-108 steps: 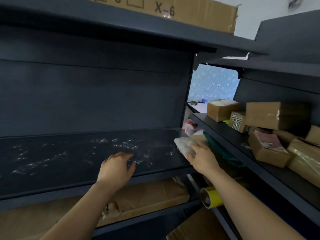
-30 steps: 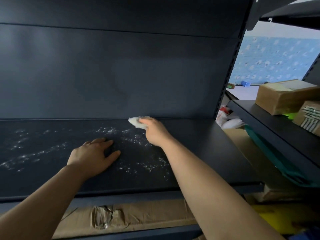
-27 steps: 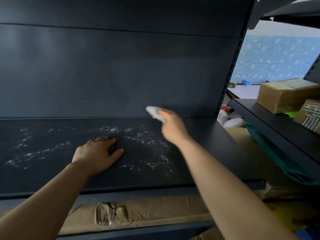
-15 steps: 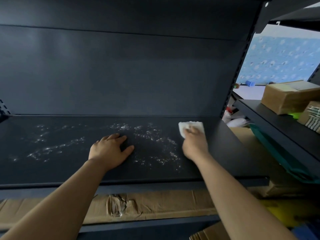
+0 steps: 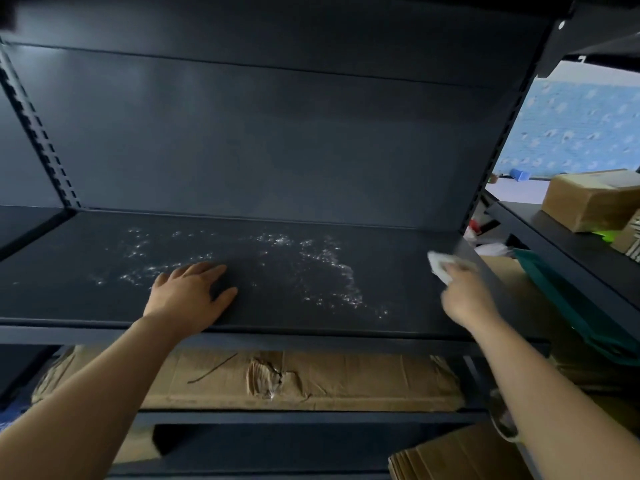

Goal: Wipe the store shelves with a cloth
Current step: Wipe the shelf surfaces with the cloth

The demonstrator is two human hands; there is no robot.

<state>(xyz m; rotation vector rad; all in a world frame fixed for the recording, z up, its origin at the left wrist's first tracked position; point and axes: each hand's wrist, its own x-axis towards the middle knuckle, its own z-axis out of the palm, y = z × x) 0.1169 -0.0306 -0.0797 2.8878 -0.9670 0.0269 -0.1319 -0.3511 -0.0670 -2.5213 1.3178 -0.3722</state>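
I see my right hand (image 5: pixel 465 299) at the right of the frame, closed around a small white cloth (image 5: pixel 440 266) pressed at the right end of the dark shelf (image 5: pixel 277 306), the blurred cloth poking toward the upper left. My left hand (image 5: pixel 188 299) lies open, palm flat on the shelf at centre-left, fingers pointing up-right beside white dust specks (image 5: pixel 325 271). A flattened cardboard box (image 5: pixel 294 379) sits on the shelf below.
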